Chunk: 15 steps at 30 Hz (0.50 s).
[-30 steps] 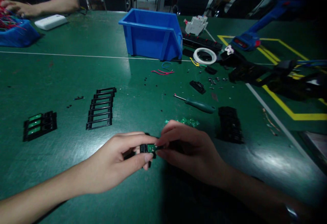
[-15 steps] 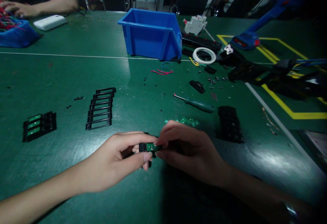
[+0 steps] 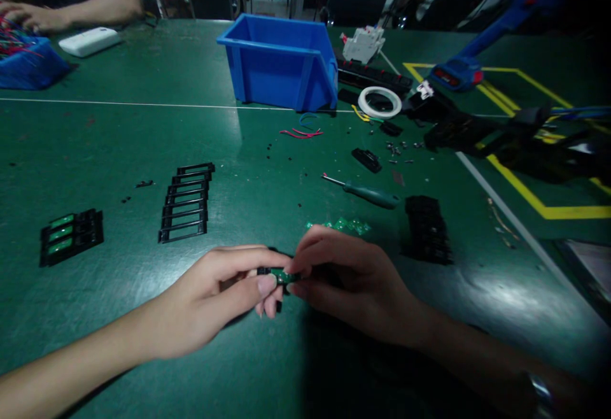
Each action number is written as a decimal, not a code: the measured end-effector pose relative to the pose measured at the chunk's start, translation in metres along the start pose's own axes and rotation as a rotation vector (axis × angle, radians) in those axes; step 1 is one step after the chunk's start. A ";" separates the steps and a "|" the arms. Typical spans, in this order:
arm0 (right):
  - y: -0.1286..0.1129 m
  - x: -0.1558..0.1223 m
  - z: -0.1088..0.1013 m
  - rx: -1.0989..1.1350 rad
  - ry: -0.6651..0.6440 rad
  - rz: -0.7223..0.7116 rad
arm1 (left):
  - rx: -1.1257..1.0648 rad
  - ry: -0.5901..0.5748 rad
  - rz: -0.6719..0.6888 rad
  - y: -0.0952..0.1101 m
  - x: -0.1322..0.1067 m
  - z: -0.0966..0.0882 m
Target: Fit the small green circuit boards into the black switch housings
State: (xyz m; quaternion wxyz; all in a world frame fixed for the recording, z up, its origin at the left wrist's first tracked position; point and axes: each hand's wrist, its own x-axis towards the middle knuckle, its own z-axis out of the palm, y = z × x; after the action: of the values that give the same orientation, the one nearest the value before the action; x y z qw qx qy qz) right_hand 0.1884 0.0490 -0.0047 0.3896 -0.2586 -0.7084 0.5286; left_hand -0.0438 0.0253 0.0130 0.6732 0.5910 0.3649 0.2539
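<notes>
Between my two hands, just above the green table, is a small black plastic housing with a green circuit board (image 3: 281, 275) in it. My left hand (image 3: 214, 298) grips its left end, thumb on top and fingers behind and below. The fingertips of my right hand (image 3: 351, 279) pinch its right end and cover part of it. Several small green circuit boards (image 3: 344, 225) lie just beyond my right hand. Left of my hands are a row of black frames (image 3: 185, 205) and black housings with green boards set in them (image 3: 71, 235).
A green-handled screwdriver (image 3: 370, 194) and a dark stack of black parts (image 3: 426, 229) lie to the right. Farther back stand a blue bin (image 3: 279, 69), a white tape roll (image 3: 379, 102) and a blue power tool (image 3: 458, 74). A person's arm (image 3: 100, 10) rests at the far left.
My left thumb has shifted slightly and covers more of the housing's left part. Both hands keep their hold on it. The whole view has shifted a little.
</notes>
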 end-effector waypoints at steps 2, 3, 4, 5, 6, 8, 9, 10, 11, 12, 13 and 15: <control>0.000 0.000 0.000 0.006 -0.002 -0.008 | -0.009 -0.001 -0.003 0.000 0.000 0.000; 0.000 0.000 0.000 0.011 -0.004 -0.006 | -0.013 -0.001 -0.006 0.000 0.000 0.000; -0.001 0.000 0.000 0.016 -0.006 0.001 | -0.016 -0.001 -0.009 0.000 0.000 0.000; -0.001 0.000 0.001 0.022 -0.007 0.007 | -0.019 0.000 -0.011 0.000 0.000 0.000; -0.001 0.000 0.001 0.028 -0.007 0.013 | -0.022 0.003 -0.012 -0.001 -0.001 0.000; -0.002 0.000 0.001 0.040 0.001 0.026 | -0.032 0.014 -0.016 -0.001 -0.002 0.000; -0.002 -0.001 0.001 0.045 0.010 0.034 | -0.041 0.021 -0.015 -0.001 -0.003 0.000; -0.003 -0.001 0.001 0.051 0.025 0.043 | -0.051 0.029 -0.010 -0.002 -0.003 0.000; -0.003 -0.002 0.001 0.050 0.044 0.057 | -0.063 0.037 -0.004 -0.002 -0.003 0.000; -0.003 -0.003 0.001 0.044 0.066 0.071 | -0.072 0.044 0.006 -0.003 -0.003 0.000; -0.003 -0.003 0.001 0.033 0.087 0.080 | -0.077 0.049 0.020 -0.004 -0.003 0.000; -0.003 -0.004 0.002 0.004 0.120 0.088 | -0.079 0.060 0.053 -0.007 -0.002 0.000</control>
State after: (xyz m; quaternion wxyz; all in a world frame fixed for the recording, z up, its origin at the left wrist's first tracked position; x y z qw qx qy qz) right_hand 0.1891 0.0440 -0.0031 0.4083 -0.3202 -0.6706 0.5301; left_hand -0.0457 0.0226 0.0065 0.6779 0.5655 0.3585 0.3035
